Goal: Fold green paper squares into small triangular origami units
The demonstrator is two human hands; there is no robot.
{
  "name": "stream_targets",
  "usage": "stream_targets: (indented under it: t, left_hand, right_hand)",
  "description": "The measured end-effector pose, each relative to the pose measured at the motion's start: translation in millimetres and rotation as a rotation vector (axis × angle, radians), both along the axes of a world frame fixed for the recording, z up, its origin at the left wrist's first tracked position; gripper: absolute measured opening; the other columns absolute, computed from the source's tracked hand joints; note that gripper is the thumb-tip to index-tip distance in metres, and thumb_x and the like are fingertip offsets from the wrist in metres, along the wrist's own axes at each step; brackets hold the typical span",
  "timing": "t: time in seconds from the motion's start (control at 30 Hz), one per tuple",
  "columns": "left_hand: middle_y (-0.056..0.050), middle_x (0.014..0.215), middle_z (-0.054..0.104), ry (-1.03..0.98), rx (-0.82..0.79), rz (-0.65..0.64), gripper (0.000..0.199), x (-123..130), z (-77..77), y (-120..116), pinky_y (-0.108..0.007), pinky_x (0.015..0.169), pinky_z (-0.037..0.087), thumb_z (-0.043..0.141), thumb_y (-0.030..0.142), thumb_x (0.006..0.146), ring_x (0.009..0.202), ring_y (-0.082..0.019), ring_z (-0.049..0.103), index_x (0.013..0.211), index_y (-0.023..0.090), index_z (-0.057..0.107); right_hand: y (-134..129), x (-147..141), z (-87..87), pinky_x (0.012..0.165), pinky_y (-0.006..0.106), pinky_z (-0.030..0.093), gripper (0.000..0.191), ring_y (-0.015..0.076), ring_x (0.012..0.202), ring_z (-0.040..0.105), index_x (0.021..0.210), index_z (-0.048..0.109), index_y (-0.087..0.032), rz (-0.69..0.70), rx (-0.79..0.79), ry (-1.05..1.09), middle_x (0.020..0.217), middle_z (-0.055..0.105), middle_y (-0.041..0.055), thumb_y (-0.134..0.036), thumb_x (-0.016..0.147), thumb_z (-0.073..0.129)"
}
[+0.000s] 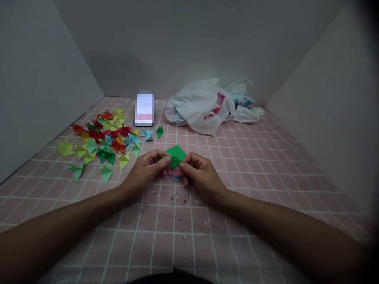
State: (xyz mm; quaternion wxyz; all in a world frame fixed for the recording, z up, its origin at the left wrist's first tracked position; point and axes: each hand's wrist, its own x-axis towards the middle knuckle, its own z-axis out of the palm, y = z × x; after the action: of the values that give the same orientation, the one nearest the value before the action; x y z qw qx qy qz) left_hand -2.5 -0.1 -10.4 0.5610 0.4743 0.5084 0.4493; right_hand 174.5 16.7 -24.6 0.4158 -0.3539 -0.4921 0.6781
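A green sheet of origami paper (177,152), partly folded, is pinched between my two hands in the middle of the view. My left hand (151,163) grips its left edge with thumb and forefinger. On the opposite edge, my right hand (197,169) holds it the same way, thumb on top. Below the green paper shows a small pink and blue piece (175,174), mostly hidden by the fingers and the sheet. To the left lies a spread of folded paper cranes (118,146) in red, orange, yellow, green and blue.
A phone with a lit screen (144,109) stands upright behind the cranes. White plastic bags (201,104) lie crumpled at the back. A pink checked cloth (254,173) covers the surface, with plain walls at the back and sides. Small specks lie in front of my hands.
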Motion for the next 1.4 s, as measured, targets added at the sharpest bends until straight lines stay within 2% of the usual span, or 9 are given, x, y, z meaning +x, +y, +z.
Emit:
stream_targets:
  t: [0.1,0.27,0.43,0.63,0.77,0.93,1.07,1.4]
  left_hand:
    - [0.003,0.062,0.059,0.035,-0.008,-0.064,0.021,1.0,1.1,-1.6,-0.022,0.054,0.040,0.072,0.037,0.079,0.055,-0.010,0.050,0.081,0.017,0.066]
    - [0.003,0.063,0.058,0.144,0.045,-0.064,0.024,-0.6,4.5,-2.3,-0.022,0.054,0.038,0.067,0.037,0.082,0.056,-0.010,0.049,0.073,0.017,0.061]
    - [0.003,0.067,0.058,0.205,0.043,-0.188,0.023,-2.7,1.4,-1.6,-0.022,0.055,0.039,0.068,0.038,0.081,0.058,-0.009,0.049,0.076,0.015,0.064]
    - [0.004,0.067,0.059,0.055,-0.015,-0.115,0.023,-1.3,0.3,-1.7,-0.022,0.056,0.041,0.070,0.038,0.079,0.056,-0.009,0.051,0.078,0.016,0.062]
    - [0.004,0.063,0.059,0.030,-0.001,-0.121,0.024,-1.9,-0.4,-0.7,-0.022,0.058,0.042,0.069,0.038,0.081,0.057,-0.009,0.052,0.076,0.016,0.062]
    - [0.002,0.066,0.064,0.040,0.024,-0.114,0.027,-2.5,-0.9,-0.7,-0.024,0.064,0.045,0.065,0.042,0.087,0.062,-0.010,0.056,0.080,0.016,0.067]
    - [0.002,0.065,0.064,0.061,0.036,-0.102,0.025,-2.4,-1.6,-1.3,-0.023,0.063,0.044,0.067,0.040,0.086,0.061,-0.010,0.056,0.082,0.016,0.068]
    - [0.004,0.058,0.059,0.107,0.068,-0.070,0.025,1.4,1.2,-3.4,-0.022,0.057,0.041,0.065,0.036,0.085,0.055,-0.009,0.052,0.071,0.016,0.062]
  right_hand:
    - [-0.6,0.3,-1.6,0.042,0.020,0.039,0.026,0.0069,0.044,0.049,0.074,0.054,-0.019,0.007,0.011,0.019,0.061,0.061,-0.0046,-0.036,0.083,0.072]
    - [1.0,2.0,-2.2,0.045,0.021,0.042,0.026,0.0081,0.048,0.051,0.079,0.058,-0.018,0.085,0.047,-0.015,0.060,0.057,-0.0045,-0.039,0.086,0.071]
    - [4.1,4.1,-0.1,0.046,0.022,0.042,0.028,0.0086,0.049,0.051,0.079,0.060,-0.018,0.054,0.082,-0.064,0.061,0.058,-0.0039,-0.043,0.084,0.072]
    - [3.1,2.9,1.3,0.048,0.023,0.039,0.027,0.0081,0.048,0.050,0.074,0.057,-0.018,0.036,0.083,-0.076,0.059,0.058,-0.0041,-0.038,0.084,0.071]
    - [3.0,2.1,0.5,0.047,0.023,0.038,0.023,0.0080,0.047,0.050,0.075,0.056,-0.019,0.049,0.066,-0.072,0.058,0.058,-0.0049,-0.034,0.082,0.071]
    - [3.5,2.4,-0.7,0.048,0.023,0.037,0.021,0.0074,0.047,0.050,0.074,0.056,-0.018,0.021,0.065,-0.042,0.058,0.057,-0.0054,-0.032,0.083,0.069]
    - [3.6,2.6,-1.4,0.047,0.023,0.037,0.022,0.0076,0.047,0.050,0.074,0.056,-0.018,0.022,0.055,-0.049,0.057,0.058,-0.0053,-0.032,0.083,0.070]
    - [2.0,2.2,-2.8,0.047,0.023,0.036,0.022,0.0083,0.046,0.048,0.074,0.055,-0.019,0.056,0.068,-0.087,0.054,0.056,-0.0055,-0.033,0.084,0.068]
